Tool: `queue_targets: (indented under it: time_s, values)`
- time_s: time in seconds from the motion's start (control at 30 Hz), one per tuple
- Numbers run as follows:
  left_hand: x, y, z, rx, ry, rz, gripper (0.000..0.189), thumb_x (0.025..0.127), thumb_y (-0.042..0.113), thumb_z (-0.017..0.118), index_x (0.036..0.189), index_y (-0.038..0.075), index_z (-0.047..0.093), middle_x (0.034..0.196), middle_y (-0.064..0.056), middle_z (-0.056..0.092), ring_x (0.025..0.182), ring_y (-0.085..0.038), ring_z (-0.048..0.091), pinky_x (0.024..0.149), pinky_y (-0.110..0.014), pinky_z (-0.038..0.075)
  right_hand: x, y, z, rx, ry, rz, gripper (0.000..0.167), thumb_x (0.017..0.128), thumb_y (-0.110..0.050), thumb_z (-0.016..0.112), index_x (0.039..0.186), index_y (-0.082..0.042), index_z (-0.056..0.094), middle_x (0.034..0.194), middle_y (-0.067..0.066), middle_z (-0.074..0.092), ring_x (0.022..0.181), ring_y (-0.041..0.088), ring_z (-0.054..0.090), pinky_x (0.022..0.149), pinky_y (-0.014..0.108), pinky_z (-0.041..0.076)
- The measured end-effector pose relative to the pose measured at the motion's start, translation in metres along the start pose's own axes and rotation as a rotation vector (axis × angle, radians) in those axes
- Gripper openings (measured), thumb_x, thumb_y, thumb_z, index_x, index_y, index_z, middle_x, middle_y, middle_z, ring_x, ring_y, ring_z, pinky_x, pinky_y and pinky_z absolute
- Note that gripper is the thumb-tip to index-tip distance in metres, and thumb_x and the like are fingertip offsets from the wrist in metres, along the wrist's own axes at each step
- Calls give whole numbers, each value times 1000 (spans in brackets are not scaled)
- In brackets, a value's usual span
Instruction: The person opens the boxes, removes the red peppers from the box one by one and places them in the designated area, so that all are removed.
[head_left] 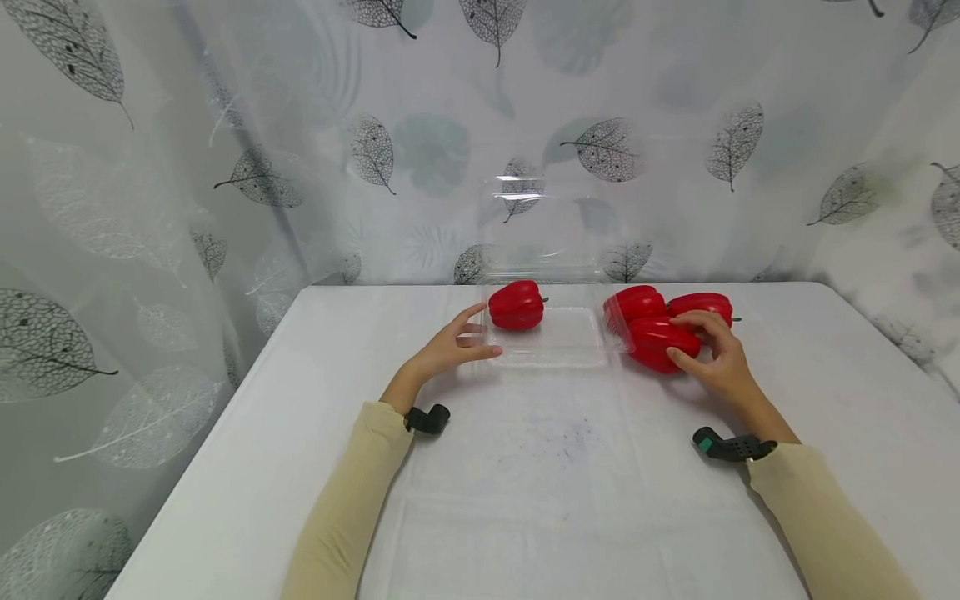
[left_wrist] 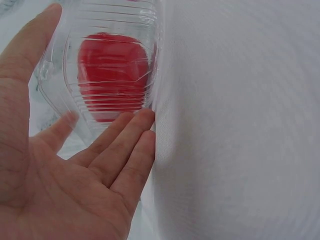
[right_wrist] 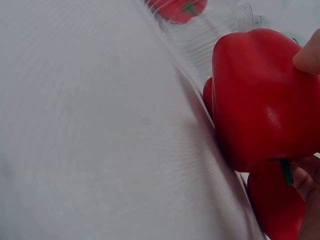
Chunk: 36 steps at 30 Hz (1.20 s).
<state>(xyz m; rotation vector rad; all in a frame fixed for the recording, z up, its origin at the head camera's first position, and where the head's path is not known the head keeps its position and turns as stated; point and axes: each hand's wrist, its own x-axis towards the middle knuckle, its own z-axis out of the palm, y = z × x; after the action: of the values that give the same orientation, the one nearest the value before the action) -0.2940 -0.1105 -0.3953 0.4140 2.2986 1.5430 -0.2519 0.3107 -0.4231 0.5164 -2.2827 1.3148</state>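
Observation:
A clear plastic clamshell container (head_left: 573, 337) lies with its lid raised against the curtain. Inside it, at the left, is one red bell pepper (head_left: 516, 305), seen through the ribbed wall in the left wrist view. My left hand (head_left: 452, 343) is spread at the container's left side, its fingers fairly straight and touching the plastic. To the right of the container my right hand (head_left: 714, 354) holds another red bell pepper (right_wrist: 265, 100) between thumb and fingers. Two more red bell peppers, one at the back left (head_left: 637, 302) and one at the back right (head_left: 701, 305), sit right behind it.
The white-covered table (head_left: 525, 500) reaches back to a leaf-patterned curtain (head_left: 420, 100). The raised transparent lid (head_left: 547, 225) stands upright at the table's back edge. Each wrist carries a black camera strap.

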Motion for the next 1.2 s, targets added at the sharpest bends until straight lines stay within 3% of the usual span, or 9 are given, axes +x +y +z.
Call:
queue_targets:
  time_s: [0.5,0.87,1.2]
  values:
    - [-1,2,1,8,6,-10,86,86,30,75,153,37,22,149,-11,40,135,-30,45,107,-54,38,0,-1,-1,60,-35,-1,55,77,13,70,129,6,52,132,19,46,124,5,40,89,5,41]
    - [-2,2,1,6,3,2,86,87,30,74,154,35,22,150,-12,39,135,-31,45,107,-55,38,-2,-35,-1,48,-42,-3,53,77,14,68,127,14,49,130,29,44,122,5,41,90,5,41]
    - [-2,1,1,2,-2,5,87,86,30,75,154,36,22,149,-12,40,134,-30,46,107,-55,38,-2,-36,-1,62,-40,-10,53,77,14,67,127,15,48,129,31,43,122,5,42,89,6,42]
